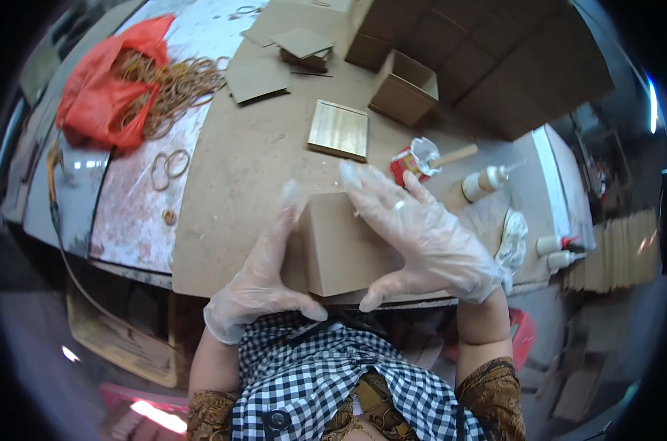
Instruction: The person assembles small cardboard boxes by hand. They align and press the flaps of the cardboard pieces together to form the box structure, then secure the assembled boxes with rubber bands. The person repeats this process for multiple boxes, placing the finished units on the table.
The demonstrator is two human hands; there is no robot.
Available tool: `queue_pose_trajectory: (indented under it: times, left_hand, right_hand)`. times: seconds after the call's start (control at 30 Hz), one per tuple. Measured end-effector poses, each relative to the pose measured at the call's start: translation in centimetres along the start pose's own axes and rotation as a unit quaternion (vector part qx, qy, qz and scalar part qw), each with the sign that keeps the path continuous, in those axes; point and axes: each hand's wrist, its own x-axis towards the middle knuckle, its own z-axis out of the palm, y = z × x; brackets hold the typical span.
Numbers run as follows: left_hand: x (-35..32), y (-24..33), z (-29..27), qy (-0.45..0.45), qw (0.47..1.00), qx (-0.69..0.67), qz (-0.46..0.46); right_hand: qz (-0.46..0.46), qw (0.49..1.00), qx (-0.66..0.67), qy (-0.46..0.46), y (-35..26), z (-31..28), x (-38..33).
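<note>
A brown cardboard-like box [344,250] stands at the near edge of the worktable, between my two hands. My left hand [260,275], in a clear plastic glove, is beside its left face with the fingers stretched out and the thumb toward the near corner. My right hand [429,235], gloved alike, spans the box's right side, fingers spread toward the far edge and thumb near the front. Its palm hides part of the box, so firm contact cannot be made out. Beyond the hands lies a flat, wood-coloured square block [339,131].
An open brown box [405,87] stands before a large stack of boxes [488,51]. A red tub [414,162] with a stick and a glue bottle [484,184] sit right. Board squares [258,79] lie far left, near rubber bands [175,95] spilling from a red bag [106,95].
</note>
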Motion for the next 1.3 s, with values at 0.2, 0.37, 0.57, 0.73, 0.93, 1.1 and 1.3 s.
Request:
queue_pose_trajectory:
  times: [0.2, 0.37, 0.57, 0.73, 0.93, 1.1, 1.3]
  left_hand:
    - [0.2, 3.5, -1.9, 0.041, 0.994, 0.088, 0.040]
    - [4.1, 8.8, -1.1, -0.058, 0.944, 0.319, 0.052]
    - [8.5, 12.2, 1.9, -0.194, 0.839, 0.509, 0.006]
    - [8.7, 10.3, 1.7, -0.228, 0.848, 0.479, 0.016]
    - [7.3, 8.8, 1.7, -0.167, 0.894, 0.417, -0.009]
    - [6.4, 9.0, 2.0, -0.140, 0.901, 0.403, -0.083]
    - [6.5, 8.4, 2.0, -0.132, 0.905, 0.403, -0.036]
  right_hand:
    - [0.027, 0.916, 0.281, 0.286, 4.9, 4.6, -5.8]
    - [0.042, 0.858, 0.427, 0.284, 4.7, 11.0, -6.3]
    - [0.001, 0.831, 0.473, 0.293, 4.8, 13.7, -6.0]
    - [-0.023, 0.832, 0.466, 0.301, 4.1, 14.9, -5.6]
    - [-0.018, 0.818, 0.500, 0.283, 4.2, 14.5, -5.6]
    - [-0.025, 0.803, 0.518, 0.294, 4.2, 14.6, -5.3]
    - [-0.033, 0.799, 0.519, 0.301, 4.3, 14.9, -5.2]
